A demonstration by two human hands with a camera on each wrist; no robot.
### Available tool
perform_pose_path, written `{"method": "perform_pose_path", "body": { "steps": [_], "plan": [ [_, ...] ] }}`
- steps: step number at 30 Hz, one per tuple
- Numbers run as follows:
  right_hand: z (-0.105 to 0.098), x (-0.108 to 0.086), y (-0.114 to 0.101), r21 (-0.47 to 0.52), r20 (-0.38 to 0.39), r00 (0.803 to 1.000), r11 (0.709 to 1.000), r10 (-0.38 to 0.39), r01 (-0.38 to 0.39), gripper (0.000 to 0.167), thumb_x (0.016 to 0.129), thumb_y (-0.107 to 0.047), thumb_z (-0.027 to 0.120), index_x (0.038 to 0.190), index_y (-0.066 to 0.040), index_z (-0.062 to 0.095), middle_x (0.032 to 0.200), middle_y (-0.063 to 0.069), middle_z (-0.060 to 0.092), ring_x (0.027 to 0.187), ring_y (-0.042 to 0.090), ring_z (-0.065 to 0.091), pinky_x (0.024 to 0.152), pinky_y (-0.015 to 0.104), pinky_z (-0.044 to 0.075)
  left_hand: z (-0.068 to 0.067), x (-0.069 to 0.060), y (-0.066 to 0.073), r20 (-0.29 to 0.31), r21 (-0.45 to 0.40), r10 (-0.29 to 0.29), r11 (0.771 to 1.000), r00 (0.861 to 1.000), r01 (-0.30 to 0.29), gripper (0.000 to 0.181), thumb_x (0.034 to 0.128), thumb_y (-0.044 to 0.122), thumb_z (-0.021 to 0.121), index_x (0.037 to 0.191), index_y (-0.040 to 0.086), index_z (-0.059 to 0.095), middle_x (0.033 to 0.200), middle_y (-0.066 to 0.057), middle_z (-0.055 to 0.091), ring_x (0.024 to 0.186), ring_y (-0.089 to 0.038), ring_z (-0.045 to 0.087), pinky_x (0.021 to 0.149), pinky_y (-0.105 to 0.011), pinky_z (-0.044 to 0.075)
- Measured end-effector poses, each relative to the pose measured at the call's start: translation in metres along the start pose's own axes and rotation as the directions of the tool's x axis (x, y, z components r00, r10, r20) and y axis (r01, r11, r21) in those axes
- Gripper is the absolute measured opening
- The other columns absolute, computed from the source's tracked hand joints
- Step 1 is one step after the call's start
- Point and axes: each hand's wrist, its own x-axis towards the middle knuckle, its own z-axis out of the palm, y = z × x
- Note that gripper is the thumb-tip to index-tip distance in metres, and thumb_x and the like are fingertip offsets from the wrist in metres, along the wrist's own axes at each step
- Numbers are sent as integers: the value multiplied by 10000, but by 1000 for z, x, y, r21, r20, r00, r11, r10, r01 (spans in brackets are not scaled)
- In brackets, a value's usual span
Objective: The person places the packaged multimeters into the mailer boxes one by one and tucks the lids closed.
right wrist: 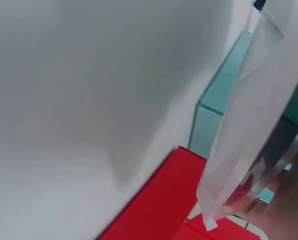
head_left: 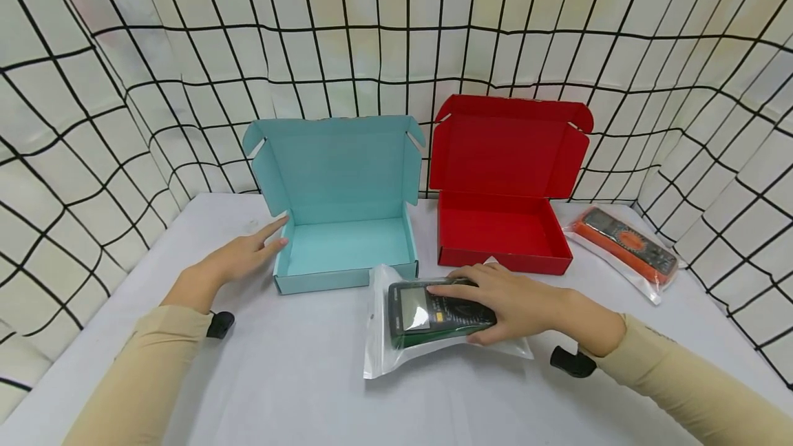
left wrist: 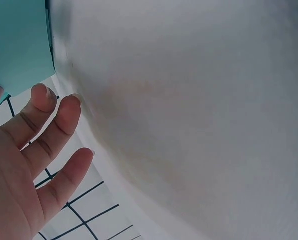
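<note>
A black-and-green multimeter (head_left: 415, 322) in a clear plastic bag (head_left: 376, 356) is gripped from above by my right hand (head_left: 517, 305), in front of the two boxes. From the right wrist view, the bag (right wrist: 243, 125) appears raised off the table. At the left side of an open teal box (head_left: 347, 279), my left hand (head_left: 238, 258) has its fingers extended, the fingertips at the box's edge. The left wrist view shows that hand (left wrist: 19, 175) with fingers spread and nothing in the palm. An open red box (head_left: 495, 260) stands right of the teal one.
An orange multimeter (head_left: 626, 246) in a clear bag lies on the right of the white-covered table (head_left: 297, 377). Black wire grid panels (head_left: 347, 54) backed with white sheeting enclose the back and sides. Both box lids stand upright at the back.
</note>
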Motion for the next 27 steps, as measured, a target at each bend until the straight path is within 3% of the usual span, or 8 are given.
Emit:
{"method": "perform_pose_path", "body": {
  "steps": [13, 27],
  "plan": [
    [-24, 22, 3, -23, -41, 998, 998, -54, 53, 881, 829, -393, 810, 1594, -314, 380, 1465, 29, 493, 1264, 160, 447, 977, 396, 454, 0, 1, -2, -4, 1, 9, 1000, 1000, -9, 702, 1103, 523, 327, 1650, 123, 140, 1571, -361, 289, 1383, -616, 320, 1066, -749, 282],
    [-34, 68, 18, 40, -62, 998, 999, -34, 36, 838, 876, -384, 780, 1603, -296, 374, 1481, 50, 475, 1243, 171, 456, 954, 382, 478, 0, 1, -1, 2, 2, -1, 1000, 1000, 1, 699, 1105, 509, 331, 1648, 115, 136, 1575, -367, 270, 1380, -623, 315, 1068, -751, 277]
  ]
}}
